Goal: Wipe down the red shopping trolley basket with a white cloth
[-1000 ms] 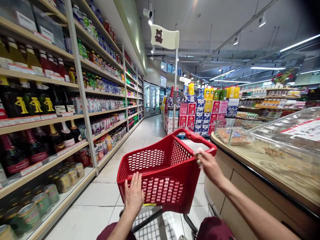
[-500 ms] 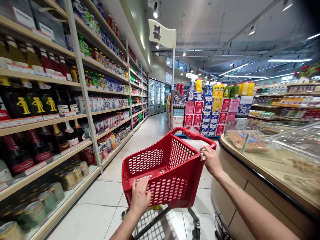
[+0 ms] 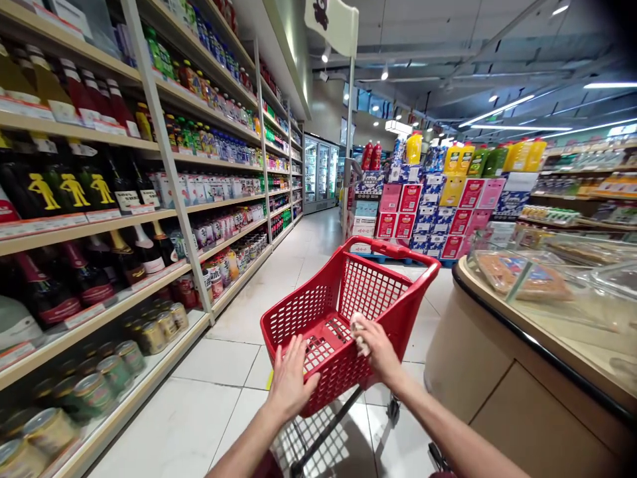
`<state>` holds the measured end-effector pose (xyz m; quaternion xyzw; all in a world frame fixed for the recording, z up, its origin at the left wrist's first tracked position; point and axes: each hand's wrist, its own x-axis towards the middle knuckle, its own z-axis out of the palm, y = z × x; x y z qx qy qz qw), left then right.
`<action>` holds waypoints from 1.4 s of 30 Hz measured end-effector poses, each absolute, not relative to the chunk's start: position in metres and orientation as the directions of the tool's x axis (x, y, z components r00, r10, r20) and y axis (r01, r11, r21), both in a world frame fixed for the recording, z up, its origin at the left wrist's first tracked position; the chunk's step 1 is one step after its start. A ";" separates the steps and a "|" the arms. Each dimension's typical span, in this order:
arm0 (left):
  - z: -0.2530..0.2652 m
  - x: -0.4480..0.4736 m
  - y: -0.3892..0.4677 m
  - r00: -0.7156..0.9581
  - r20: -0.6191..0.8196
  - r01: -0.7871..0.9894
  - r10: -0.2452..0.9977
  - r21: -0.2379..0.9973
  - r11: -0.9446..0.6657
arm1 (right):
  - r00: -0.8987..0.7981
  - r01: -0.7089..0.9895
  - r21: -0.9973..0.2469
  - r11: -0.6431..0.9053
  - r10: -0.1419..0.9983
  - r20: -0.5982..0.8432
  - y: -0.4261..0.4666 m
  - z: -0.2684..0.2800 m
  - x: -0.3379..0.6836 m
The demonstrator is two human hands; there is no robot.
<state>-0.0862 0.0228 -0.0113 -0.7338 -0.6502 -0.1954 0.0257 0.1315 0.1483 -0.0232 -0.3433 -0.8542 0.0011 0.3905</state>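
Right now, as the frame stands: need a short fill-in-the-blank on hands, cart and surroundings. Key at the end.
1. The person's ____ hand holds a crumpled whitish wad.
2. The cart's perforated basket is ____ in colour.
3. In the picture, the basket stands to the ____ of the curved counter.
4. On the shelving, the dark bottles with yellow figures stand ____ the stubby cans at lower left.

Missing words: right; red; left; above.
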 end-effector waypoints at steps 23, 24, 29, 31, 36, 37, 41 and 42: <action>-0.016 -0.030 0.045 0.142 0.339 0.981 0.930 0.078 -0.179 | -0.175 0.627 -0.489 0.606 0.722 0.670 0.041 -0.062 0.192; -0.016 -0.024 0.045 0.159 0.327 0.975 0.931 0.096 -0.201 | -0.127 0.646 -0.502 0.575 0.729 0.672 0.041 -0.063 0.191; -0.019 -0.017 0.046 0.261 0.261 0.935 0.929 0.170 -0.311 | -0.111 0.667 -0.488 0.562 0.723 0.681 0.045 -0.066 0.138; -0.022 -0.023 0.047 0.274 0.236 0.934 0.932 0.167 -0.317 | -0.164 0.669 -0.448 0.593 0.705 0.689 0.051 -0.065 0.128; -0.028 -0.039 0.044 0.180 0.201 0.970 0.963 0.123 -0.208 | -0.146 0.736 -0.389 0.554 0.691 0.708 0.064 -0.067 0.169; -0.028 -0.040 0.044 0.175 0.183 0.973 0.967 0.118 -0.198 | -0.115 0.761 -0.382 0.523 0.690 0.715 0.063 -0.067 0.174; -0.025 -0.038 0.039 0.190 0.157 0.968 0.969 0.135 -0.212 | -0.145 0.804 -0.308 0.508 0.671 0.727 0.055 -0.063 0.144; -0.024 -0.038 0.037 0.195 0.160 0.965 0.968 0.146 -0.219 | -0.168 0.810 -0.290 0.509 0.676 0.717 0.054 -0.061 0.131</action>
